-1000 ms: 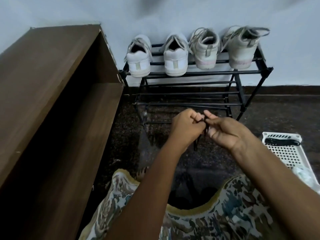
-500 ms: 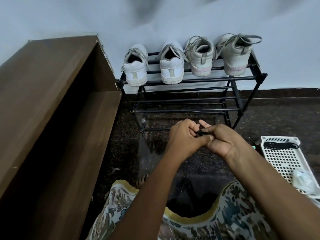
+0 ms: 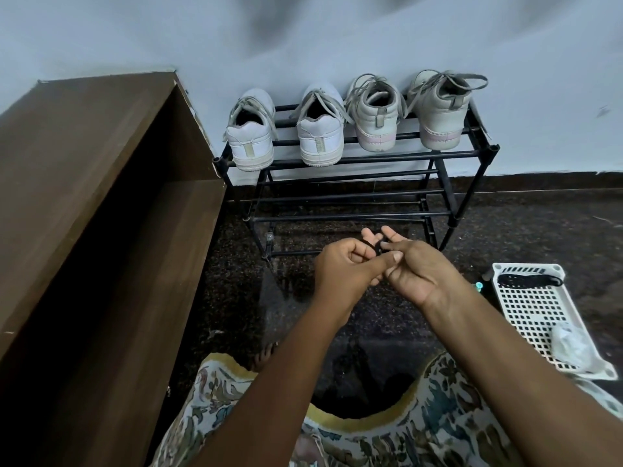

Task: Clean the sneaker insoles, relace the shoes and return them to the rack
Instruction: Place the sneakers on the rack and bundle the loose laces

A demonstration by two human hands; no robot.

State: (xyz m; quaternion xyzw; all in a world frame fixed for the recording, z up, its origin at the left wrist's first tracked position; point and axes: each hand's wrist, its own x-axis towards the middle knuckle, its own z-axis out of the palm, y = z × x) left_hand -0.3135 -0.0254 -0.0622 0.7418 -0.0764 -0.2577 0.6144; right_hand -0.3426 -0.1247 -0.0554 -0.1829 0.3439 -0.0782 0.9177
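Observation:
Several white sneakers stand heel-out on the top shelf of a black metal rack [image 3: 357, 160]: a white pair [image 3: 251, 143] on the left, a pink-trimmed pair [image 3: 376, 124] on the right, all laced. In front of the rack my left hand [image 3: 344, 267] and my right hand [image 3: 418, 267] meet above the dark floor. Both pinch a small black lace or band [image 3: 378, 247] between their fingertips. My left fist is curled; two right fingers stick out past it. A dark shape in my lap, between my arms, is too dim to identify.
A brown wooden cabinet [image 3: 101, 203] fills the left side, close to the rack. A white perforated tray [image 3: 536, 308] lies on the floor at the right, with a black item at its far end and crumpled clear plastic [image 3: 569, 342] near me. Patterned cloth covers my knees.
My hands came together from slightly apart and now overlap, fingers working the black lace. The view tilted so the rack sits lower in the frame.

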